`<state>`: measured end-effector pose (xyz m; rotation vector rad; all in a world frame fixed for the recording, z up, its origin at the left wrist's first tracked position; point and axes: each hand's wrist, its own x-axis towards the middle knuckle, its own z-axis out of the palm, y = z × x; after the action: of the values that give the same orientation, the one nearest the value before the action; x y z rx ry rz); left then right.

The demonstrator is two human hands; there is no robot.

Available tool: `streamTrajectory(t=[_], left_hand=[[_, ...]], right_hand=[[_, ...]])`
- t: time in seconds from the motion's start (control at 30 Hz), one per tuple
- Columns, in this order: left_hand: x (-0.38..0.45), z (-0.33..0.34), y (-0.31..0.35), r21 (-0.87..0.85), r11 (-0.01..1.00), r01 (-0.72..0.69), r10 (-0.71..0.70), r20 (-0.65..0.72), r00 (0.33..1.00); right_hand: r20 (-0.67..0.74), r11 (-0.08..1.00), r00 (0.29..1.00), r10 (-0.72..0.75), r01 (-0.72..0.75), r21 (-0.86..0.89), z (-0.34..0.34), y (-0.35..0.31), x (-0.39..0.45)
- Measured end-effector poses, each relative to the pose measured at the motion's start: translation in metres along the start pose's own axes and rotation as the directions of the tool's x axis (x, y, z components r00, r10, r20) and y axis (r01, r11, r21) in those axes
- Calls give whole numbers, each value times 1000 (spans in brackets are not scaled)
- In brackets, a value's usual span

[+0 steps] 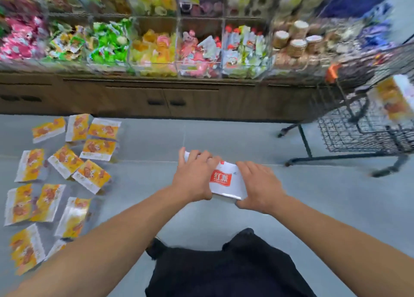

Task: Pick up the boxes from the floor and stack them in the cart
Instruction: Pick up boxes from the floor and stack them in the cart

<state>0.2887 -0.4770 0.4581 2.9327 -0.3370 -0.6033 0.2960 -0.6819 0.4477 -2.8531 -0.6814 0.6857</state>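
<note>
I hold a white box [226, 182] with a red label in front of me, above the grey floor. My left hand [193, 175] grips its left end, fingers curled over the top edge. My right hand [257, 185] grips its right end. Several orange-and-white boxes [67, 162] lie scattered on the floor at the left. The black wire cart [358, 128] stands at the right, and one orange-and-white box [394, 99] lies inside it. The view is blurred.
A long shelf unit [156, 50] with clear bins of colourful snack packets runs across the back, with brown cabinet doors [163, 104] under it. My dark trousers and shoe [224, 265] show at the bottom. Grey floor [224, 139] lies between me and the cart.
</note>
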Motion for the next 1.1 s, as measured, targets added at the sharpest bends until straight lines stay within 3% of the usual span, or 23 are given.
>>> streamTrajectory(t=[0.1,0.3,0.43,0.57,0.67,0.73,0.83,0.93,1.0,1.1], left_hand=[[65,-17,76,51,987,-154,152,51,987],[162,-62,168,35,928,-370,369,30,929],[244,-89,225,-11,906,-424,424,-27,905],[324,-106,277,-90,889,-449,421,-225,879],[379,-125,314,-348,852,-390,281,-325,903],[412,-142,343,-561,782,-271,167,-231,959],[455,-154,385,-765,643,-32,75,22,997],[485,-155,427,-848,496,186,115,277,954],[502,-152,453,-854,400,333,139,415,899],[532,-141,487,-863,318,393,157,457,876]], right_hand=[[-18,988,992,124,-121,98,-21,88,-32],[-146,945,943,300,-273,180,-66,196,-53],[-211,852,851,480,-395,344,-87,276,-58],[-253,729,714,652,-501,467,-110,355,-48],[-291,680,638,713,-528,509,-133,413,-32],[-298,641,585,754,-556,529,-151,450,-21],[-318,601,520,793,-580,549,-174,494,-8],[-342,583,479,808,-571,578,-187,536,4],[-329,581,491,807,-558,593,-192,565,13],[-269,564,529,805,-543,622,-191,608,24]])
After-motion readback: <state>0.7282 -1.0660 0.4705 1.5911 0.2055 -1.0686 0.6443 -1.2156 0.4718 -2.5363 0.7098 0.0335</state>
